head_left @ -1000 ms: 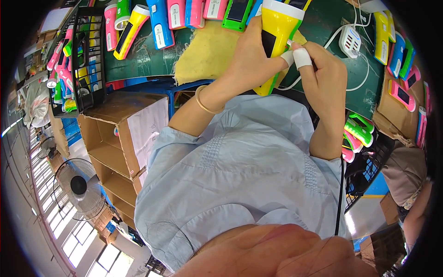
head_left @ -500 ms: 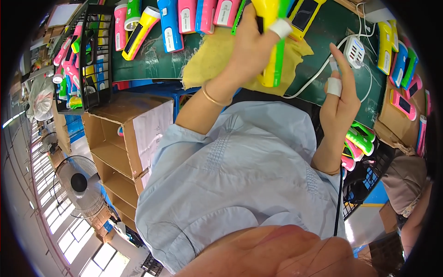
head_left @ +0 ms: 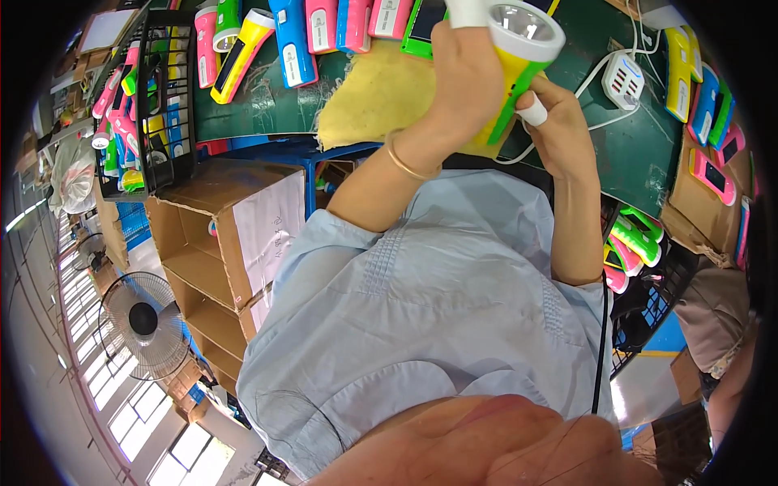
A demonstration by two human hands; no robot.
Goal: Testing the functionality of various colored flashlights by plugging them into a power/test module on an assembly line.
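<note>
A yellow and green flashlight (head_left: 515, 73) with a white-rimmed lens stands tilted between my hands, its lens end up. My left hand (head_left: 468, 77) is closed against its left side, a white wrap on the thumb up beside the lens rim; its other fingers are partly hidden. From the right, my right hand (head_left: 559, 130) grips the green edge of the body, a white-wrapped finger in front and others behind. Under the hands lies a yellow cloth (head_left: 373, 101) on the dark green table (head_left: 263, 113).
Several pink, blue, yellow and green flashlights (head_left: 293, 44) line the table's far side. A white power strip (head_left: 623, 81) with cables lies right. Black crates of flashlights (head_left: 168, 105) stand at left and lower right. A cardboard shelf box (head_left: 235, 243) and a fan (head_left: 143, 318) are at left.
The flashlight has turned, so its lens now faces up toward me. My right hand has moved left and taken hold of it; my left hand has shifted right along its side.
</note>
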